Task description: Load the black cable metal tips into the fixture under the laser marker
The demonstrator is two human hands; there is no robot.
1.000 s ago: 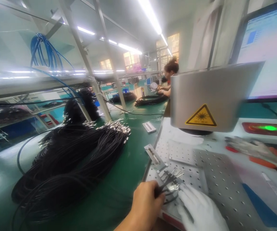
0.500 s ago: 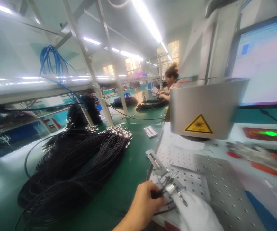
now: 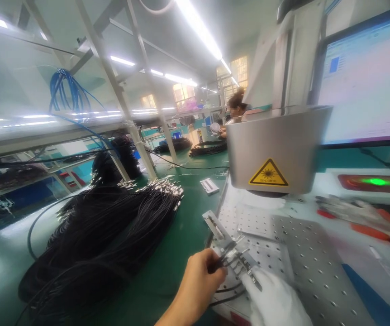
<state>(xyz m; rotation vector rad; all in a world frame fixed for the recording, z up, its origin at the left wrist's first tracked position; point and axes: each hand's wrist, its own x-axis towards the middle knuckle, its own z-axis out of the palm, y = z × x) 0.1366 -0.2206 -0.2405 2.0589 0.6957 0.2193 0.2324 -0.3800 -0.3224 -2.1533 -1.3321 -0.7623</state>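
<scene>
1. Left hand point(image 3: 198, 283), bare, sits at the near left corner of the perforated plate point(image 3: 303, 262), clenched around a few black cable ends point(image 3: 231, 259); the big cable heap point(image 3: 103, 235) lies well off to the plate's left.
2. Those cable ends fan out over the plate's near left corner. Their metal plugs lie just right of my fist, long axis running away from me, toward the slotted fixture point(image 3: 215, 224) on the plate's left edge.
3. My gloved right hand point(image 3: 276, 301) rests at the plate's near edge, a fingertip touching the plugs from the right; whether it pinches them I cannot tell.
4. Both hands are at the plugs, the left gripping the wires, the right nearer the metal tips.
5. Over the plate's far side hangs the laser head point(image 3: 276, 149).
</scene>
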